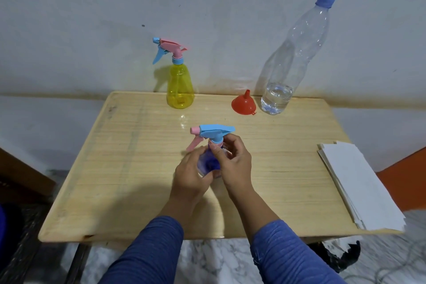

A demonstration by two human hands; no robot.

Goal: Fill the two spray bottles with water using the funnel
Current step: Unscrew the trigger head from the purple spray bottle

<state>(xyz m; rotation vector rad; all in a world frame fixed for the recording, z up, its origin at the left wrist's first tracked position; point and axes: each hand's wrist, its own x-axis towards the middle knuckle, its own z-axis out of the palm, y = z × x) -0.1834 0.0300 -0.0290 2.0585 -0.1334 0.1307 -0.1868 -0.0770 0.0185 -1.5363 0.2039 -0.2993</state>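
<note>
A blue spray bottle point(210, 162) stands at the middle of the wooden table point(129, 168), its blue and pink trigger head point(213, 132) on top. My left hand point(191, 176) grips the bottle's body. My right hand point(234, 160) pinches the collar just under the trigger head. A yellow spray bottle point(179, 86) with a pink and blue head stands at the back of the table, capped. A red funnel point(244, 102) lies upside down at the back right. Beside it stands a tall clear water bottle point(291, 60) with a blue cap and a little water at the bottom.
A stack of white paper sheets point(359, 184) lies along the table's right edge. The wall point(207, 7) rises right behind the table. A marbled floor shows below the front edge, with a dark bag point(341, 253) at the lower right.
</note>
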